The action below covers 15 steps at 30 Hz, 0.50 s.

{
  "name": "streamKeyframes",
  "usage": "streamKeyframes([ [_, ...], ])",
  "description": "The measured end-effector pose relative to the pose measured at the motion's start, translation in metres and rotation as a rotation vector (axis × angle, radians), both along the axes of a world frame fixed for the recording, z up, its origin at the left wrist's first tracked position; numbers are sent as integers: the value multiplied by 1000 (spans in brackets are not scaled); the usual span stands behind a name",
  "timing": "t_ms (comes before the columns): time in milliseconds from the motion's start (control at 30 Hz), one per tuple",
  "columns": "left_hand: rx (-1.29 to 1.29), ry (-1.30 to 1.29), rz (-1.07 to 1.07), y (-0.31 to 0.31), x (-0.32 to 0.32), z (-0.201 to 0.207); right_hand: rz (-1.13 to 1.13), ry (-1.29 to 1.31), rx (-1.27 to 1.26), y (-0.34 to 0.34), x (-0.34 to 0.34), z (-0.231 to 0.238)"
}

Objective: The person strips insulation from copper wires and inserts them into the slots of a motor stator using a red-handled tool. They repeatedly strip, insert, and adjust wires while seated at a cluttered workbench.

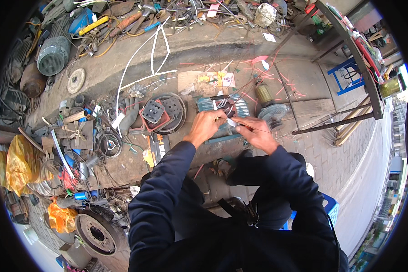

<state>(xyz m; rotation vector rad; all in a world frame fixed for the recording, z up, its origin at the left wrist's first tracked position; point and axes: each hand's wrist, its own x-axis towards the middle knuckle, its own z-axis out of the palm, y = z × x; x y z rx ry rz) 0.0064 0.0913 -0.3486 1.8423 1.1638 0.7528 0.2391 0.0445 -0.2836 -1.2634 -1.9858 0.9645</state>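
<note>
My left hand (pixel 205 128) is closed in a pinch over an open teal electric motor (pixel 241 108) with a finned housing. Its fingertips hide whatever they hold. Close beside it, my right hand (pixel 257 133) pinches a small white piece (pixel 231 123) between thumb and finger, at the left hand's fingertips. Thin dark wires run near both hands. Pale leads (pixel 221 104) show in the motor's opening, just beyond my fingers. Right of the motor stand an olive-yellow cylindrical part (pixel 264 94) and a grey round end piece (pixel 274 114).
A black round housing with a red-framed box (pixel 154 112) lies left. A white bent strip frame (pixel 153 54) lies beyond it. Tools and scrap crowd the far edge; a grey-green motor (pixel 53 59) sits far left. A dark metal frame (pixel 360 59) and blue stool (pixel 347 76) stand right.
</note>
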Motion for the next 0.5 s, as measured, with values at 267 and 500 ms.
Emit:
streamKeyframes([
  [267,82,-35,-56,7,-5,-3,155,-285,202,15,-12,9],
  [500,37,-18,-104,9,-10,-1,259,-387,395,8,6,24],
])
